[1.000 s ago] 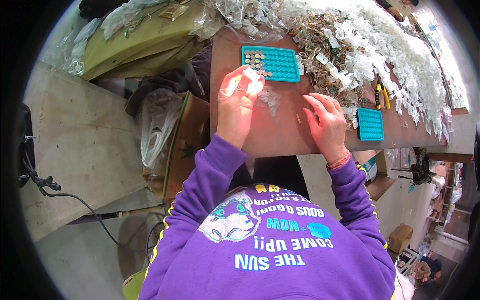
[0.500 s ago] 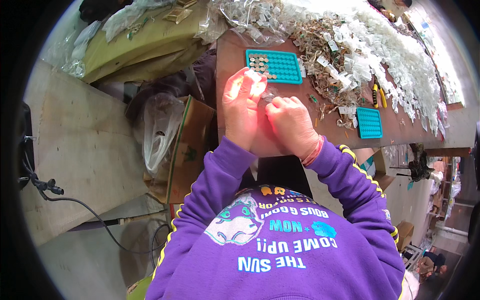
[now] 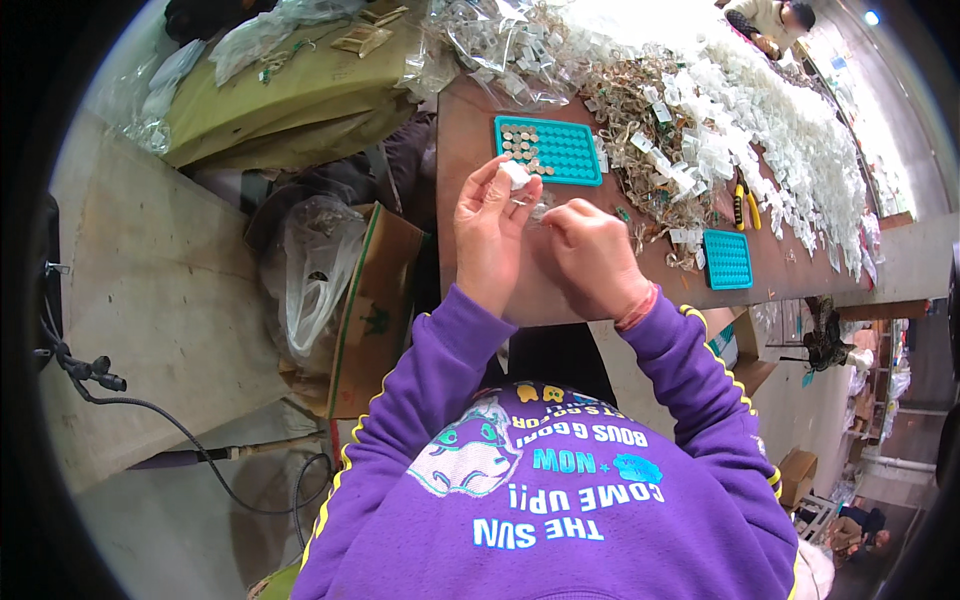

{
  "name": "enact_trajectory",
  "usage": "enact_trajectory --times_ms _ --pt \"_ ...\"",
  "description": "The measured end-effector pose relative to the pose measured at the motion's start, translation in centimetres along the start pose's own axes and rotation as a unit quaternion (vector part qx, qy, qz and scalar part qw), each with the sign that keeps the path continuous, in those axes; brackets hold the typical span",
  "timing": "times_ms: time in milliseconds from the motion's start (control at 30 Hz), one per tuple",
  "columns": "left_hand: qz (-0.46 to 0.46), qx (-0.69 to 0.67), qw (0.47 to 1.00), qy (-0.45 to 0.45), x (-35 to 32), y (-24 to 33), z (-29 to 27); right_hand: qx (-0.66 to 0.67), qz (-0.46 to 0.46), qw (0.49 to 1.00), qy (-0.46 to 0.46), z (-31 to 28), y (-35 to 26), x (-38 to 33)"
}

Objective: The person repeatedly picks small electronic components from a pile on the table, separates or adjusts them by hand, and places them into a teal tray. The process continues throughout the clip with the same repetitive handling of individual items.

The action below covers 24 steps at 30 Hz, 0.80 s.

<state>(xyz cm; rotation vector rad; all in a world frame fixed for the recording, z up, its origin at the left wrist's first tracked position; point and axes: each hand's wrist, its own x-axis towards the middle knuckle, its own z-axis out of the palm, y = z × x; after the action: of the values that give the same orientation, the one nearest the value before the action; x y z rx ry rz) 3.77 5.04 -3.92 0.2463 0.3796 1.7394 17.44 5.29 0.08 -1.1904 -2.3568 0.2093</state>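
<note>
White packet (image 3: 516, 175) is pinched by left hand (image 3: 487, 232) fingertips, just below teal tray (image 3: 560, 150); right hand (image 3: 590, 255) fingers are curled beside it.

Teal trays: two, one (image 3: 550, 150) holding small round pieces, one (image 3: 727, 259) farther right
Yellow-handled pliers (image 3: 745, 205): one
Cardboard box (image 3: 375, 310): one
Hands: two, left (image 3: 490, 235), right (image 3: 592, 257)

Both forearms, in purple sleeves, reach forward and angle inward so the hands meet. The left hand (image 3: 492, 232) is raised, back toward the camera, fingers curled with thumb and fingertips pinched together. The right hand (image 3: 592, 255) sits just beside it, knuckles up, fingers bent toward the left fingertips.
</note>
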Motion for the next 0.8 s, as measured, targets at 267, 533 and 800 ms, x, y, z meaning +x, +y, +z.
enact_trajectory --times_ms 267,533,800 --pt "-0.179 0.075 0.978 -0.07 -0.1 -0.3 -0.1 0.497 0.226 0.836 0.058 -2.9 2.4 0.8" --pt "-0.211 0.104 0.966 -0.106 -0.2 -0.2 0.3 0.453 0.218 0.862 0.063 -2.3 2.8 0.5" --pt "-0.199 0.153 0.962 -0.103 -0.4 0.0 0.9 0.206 0.072 0.973 0.071 -3.8 2.0 0.6"
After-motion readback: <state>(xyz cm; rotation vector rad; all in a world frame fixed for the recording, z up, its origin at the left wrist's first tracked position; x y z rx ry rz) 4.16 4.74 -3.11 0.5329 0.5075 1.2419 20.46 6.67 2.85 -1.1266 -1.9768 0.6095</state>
